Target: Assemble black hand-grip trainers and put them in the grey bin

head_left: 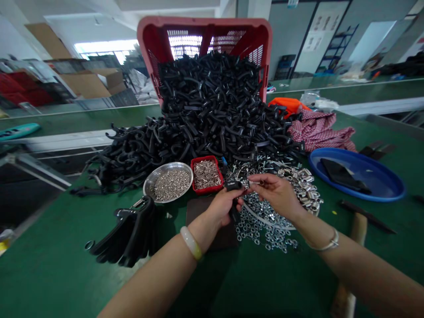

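My left hand [221, 206] is closed around a black curved handle [235, 213], its thumb along the upper part. At the handle's upper end, the fingertips of my right hand [278, 194] pinch a small metal fitting [252, 182], its exact kind too small to tell. Both hands meet above a white-rimmed tray [265, 223] heaped with metal nuts and collars. Beneath my left hand lies a dark flat pad [198, 210]. Just beyond it stand a red box [202, 191] of small metal pins and a steel bowl [149, 194] of tiny metal pieces.
A tipped red crate [266, 44] spills a big pile of black handles [212, 115]. Grouped black handles [132, 238] lie at left. On the right are a blue tray [391, 190], a hammer [359, 227] and a checked cloth [323, 130].
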Available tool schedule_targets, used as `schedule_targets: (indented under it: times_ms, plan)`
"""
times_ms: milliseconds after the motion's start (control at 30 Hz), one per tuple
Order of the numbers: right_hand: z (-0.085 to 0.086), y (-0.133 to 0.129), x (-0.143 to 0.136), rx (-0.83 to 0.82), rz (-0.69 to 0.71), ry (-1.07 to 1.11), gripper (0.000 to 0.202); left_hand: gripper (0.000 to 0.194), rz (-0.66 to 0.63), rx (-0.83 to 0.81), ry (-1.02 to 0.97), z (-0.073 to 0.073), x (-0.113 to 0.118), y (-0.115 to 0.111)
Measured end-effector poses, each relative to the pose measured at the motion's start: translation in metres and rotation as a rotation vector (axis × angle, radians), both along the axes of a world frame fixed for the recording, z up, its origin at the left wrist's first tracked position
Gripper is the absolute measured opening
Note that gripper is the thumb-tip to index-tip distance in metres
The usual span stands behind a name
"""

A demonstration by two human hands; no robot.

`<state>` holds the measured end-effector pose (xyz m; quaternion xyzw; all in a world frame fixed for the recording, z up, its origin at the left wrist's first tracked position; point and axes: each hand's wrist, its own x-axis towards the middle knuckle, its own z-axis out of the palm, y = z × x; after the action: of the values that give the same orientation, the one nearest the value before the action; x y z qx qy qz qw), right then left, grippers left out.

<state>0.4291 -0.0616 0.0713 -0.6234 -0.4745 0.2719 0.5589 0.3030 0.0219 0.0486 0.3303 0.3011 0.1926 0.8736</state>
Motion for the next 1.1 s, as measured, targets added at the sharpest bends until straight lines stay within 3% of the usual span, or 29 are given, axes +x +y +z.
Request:
schedule_targets:
  times_ms: [233, 400, 600, 800, 933, 1100]
  plan:
    - [-0.012, 0.003, -0.015, 0.052, 0.071, -0.028, 0.022, 0.013, 0.097, 0.117, 0.024, 0.001, -0.021, 0.001]
    - [-0.022, 0.009, -0.022, 0.228, 0.12, -0.035, 0.016, 0.015, 0.052, -0.024, -0.049, -0.002, -0.03, -0.001]
    - [-0.028, 0.011, -0.018, 0.172, 0.193, -0.065, 0.011, 0.011, -0.013, -0.231, -0.135, -0.01, -0.037, 0.0]
    - [-0.012, 0.008, -0.001, 0.035, 0.27, -0.157, 0.013, 0.01, -0.013, -0.219, -0.169, -0.012, -0.036, -0.004]
    - [0.003, 0.014, -0.004, -0.015, 0.191, -0.252, 0.02, 0.011, 0.08, -0.133, -0.04, -0.014, -0.028, -0.01]
    - [-0.007, 0.024, -0.027, -0.026, 0.041, 0.043, 0.03, 0.016, 0.181, -0.133, -0.032, -0.017, -0.026, -0.017]
